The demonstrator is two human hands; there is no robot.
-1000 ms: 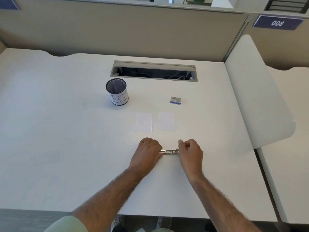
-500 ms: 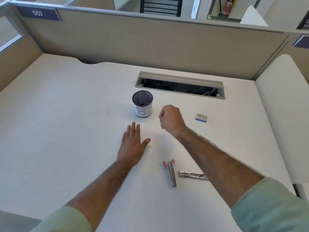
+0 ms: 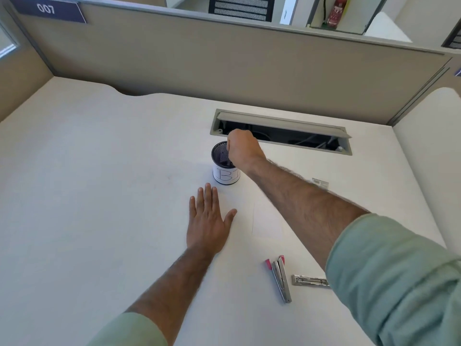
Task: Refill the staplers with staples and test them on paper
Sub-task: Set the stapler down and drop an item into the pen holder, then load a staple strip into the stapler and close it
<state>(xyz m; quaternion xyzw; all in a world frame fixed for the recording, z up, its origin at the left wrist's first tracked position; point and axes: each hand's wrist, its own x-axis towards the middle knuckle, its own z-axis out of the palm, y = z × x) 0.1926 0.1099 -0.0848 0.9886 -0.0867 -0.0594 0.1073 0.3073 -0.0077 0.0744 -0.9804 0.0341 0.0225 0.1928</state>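
My left hand [image 3: 209,221] lies flat on the white desk [image 3: 99,196], fingers straight, at the edge of a faint white paper sheet [image 3: 243,216]. A second sheet [image 3: 268,218] lies beside it. My right hand [image 3: 243,148] hovers over the black mesh cup [image 3: 225,174] marked "B1", with its fingers curled down into the mouth. Whether they hold anything is hidden. A silver stapler with pink tips [image 3: 281,279] lies open near the front. A bare metal stapler part [image 3: 309,280] lies just to its right.
A small staple box [image 3: 320,183] peeks out behind my right forearm. An open cable slot [image 3: 282,132] is cut into the desk behind the cup. Beige partition walls [image 3: 224,66] close the back and left. A rounded white side panel [image 3: 429,158] stands at the right.
My right hand has travelled from above the desk to the cup's mouth. The left hand stays flat on the desk. One second ago both hands held the stapler, which now lies on the desk.
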